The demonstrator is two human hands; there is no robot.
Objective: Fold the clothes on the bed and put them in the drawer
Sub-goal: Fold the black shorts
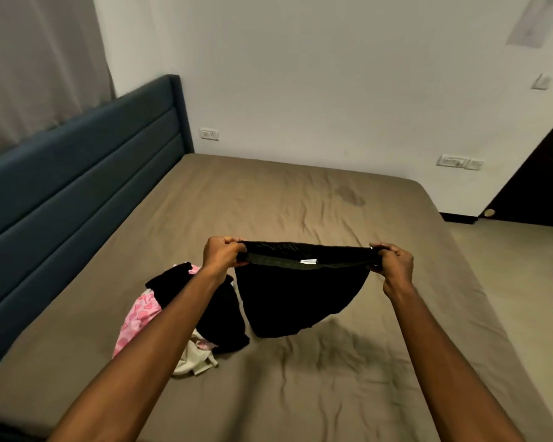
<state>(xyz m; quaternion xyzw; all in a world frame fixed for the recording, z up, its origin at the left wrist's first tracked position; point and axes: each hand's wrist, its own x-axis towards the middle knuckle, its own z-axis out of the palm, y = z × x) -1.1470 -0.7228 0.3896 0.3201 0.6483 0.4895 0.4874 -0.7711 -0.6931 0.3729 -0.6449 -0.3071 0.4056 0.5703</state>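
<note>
Both grips are closed on one black garment (300,295): your left hand (221,256) pinches the left end of its waistband, your right hand (393,266) pinches the right end, and the band is stretched taut between them. That garment hangs in the air over the bed (300,199), just to the right of the clothes pile (186,317), with its lower edge apparently just clear of the sheet.

Risks from here, as I judge them:
- Let one pinch slacken and the cloth will swing and bunch, so you would have to square it up again before folding.
- Lower it too close to the pile and the loose hem may drag across those clothes and tangle with them; set it down well to the right of the pile.
- The sheet is wrinkled below the garment, so a fold laid there may come out uneven unless you smooth it flat.

Count: one black garment in your hands. In the pile you have at least one more black piece, one pink patterned piece (138,320) and one whitish piece (195,357); your left arm covers part of it, so more may be hidden. No drawer is in view, so I cannot tell where the folded pieces will go.
</note>
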